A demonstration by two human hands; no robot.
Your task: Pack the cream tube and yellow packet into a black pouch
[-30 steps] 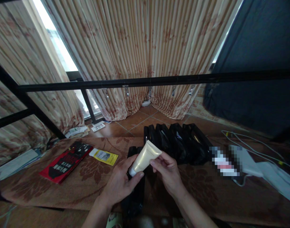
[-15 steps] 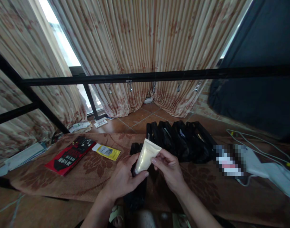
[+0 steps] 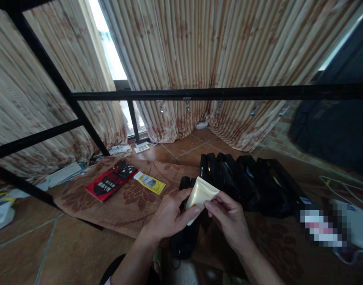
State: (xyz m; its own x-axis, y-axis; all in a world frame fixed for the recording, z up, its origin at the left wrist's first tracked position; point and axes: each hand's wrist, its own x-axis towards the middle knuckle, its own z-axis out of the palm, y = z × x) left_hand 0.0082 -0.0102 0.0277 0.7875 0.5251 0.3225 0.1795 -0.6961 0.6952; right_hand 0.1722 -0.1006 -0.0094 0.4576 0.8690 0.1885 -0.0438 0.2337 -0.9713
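A pale gold squeeze tube (image 3: pixel 202 194) is held tilted between both hands, its flat crimped end up and to the right. My left hand (image 3: pixel 172 211) wraps its lower part, thumb across the front. At the tube's right edge, my right hand (image 3: pixel 227 213) pinches it between thumb and fingers. Beneath the hands lies a black pouch (image 3: pixel 184 241), partly covered by them. Just beyond, several black bags (image 3: pixel 248 178) stand in a row on the brown patterned cloth (image 3: pixel 122 211).
To the left lie a red and black book (image 3: pixel 111 181) and a yellow and white packet (image 3: pixel 150 183). A black metal rail (image 3: pixel 229 93) crosses ahead, before striped curtains (image 3: pixel 181 47). White cables (image 3: pixel 344 188) and a blurred-out item (image 3: pixel 320 228) are at right.
My view has turned left, so the scene sits further right. The tube stays in both hands and leans slightly more to the right.
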